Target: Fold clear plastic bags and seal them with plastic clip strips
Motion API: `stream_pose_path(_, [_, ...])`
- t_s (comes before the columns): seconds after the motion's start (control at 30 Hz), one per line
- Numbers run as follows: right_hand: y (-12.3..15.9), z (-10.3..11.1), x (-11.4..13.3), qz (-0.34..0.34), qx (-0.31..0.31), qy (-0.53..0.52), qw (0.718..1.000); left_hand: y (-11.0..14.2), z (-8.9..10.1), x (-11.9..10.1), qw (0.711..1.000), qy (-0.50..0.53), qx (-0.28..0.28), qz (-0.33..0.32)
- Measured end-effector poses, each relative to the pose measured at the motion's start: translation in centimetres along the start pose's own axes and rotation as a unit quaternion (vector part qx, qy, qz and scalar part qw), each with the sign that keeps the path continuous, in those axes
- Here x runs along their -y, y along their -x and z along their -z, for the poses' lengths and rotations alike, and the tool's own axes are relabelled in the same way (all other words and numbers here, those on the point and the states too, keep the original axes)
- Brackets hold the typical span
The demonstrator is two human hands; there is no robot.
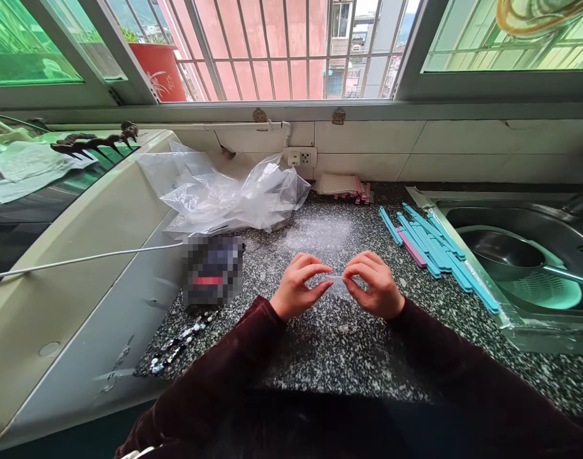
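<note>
In the middle of the head view, my left hand (301,287) and my right hand (374,285) face each other just above the speckled counter. A small, thin piece of translucent plastic (338,280) spans the gap between them. My right thumb and fingers pinch one end of it. At the other end, the thumb and index finger of my left hand curl round the edge, their tips slightly apart. Most of the piece is hidden by fingers, so its exact kind does not show.
Crumpled clear plastic bags (243,194) lie at the back left, above a blurred phone-like object (213,271) and a beaded strap (183,338). Turquoise strips (432,242) with a pink one (411,248) lie right, beside the sink (467,210). Pink-edged packets (341,185) rest against the wall.
</note>
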State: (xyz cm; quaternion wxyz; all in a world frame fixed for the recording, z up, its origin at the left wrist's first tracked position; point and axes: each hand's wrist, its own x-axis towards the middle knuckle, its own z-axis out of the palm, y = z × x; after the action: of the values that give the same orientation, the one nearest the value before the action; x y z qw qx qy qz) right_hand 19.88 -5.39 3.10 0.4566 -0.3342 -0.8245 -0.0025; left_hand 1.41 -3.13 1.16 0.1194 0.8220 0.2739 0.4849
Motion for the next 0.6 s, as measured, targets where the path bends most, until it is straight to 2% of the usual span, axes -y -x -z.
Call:
stream_pose_path(0.2, [0.06, 0.24, -0.12, -0.014, -0.026, -0.010, 1.000, 0.25, -0.28, 0.94, 0.999, 0.000, 0.045, 0.027])
stream_pose_path(0.43, [0.05, 0.31, -0.08, -0.031, -0.017, -0.022, 0.999, 0.05, -0.05, 0.43, 0.997, 0.012, 0.064, 0.035])
stream_pose_path(0.6, [-0.01, 0.46, -0.10, -0.067, -0.049, -0.044, 0.996, 0.11, -0.08, 0.60, 0.993, 0.010, 0.107, 0.056])
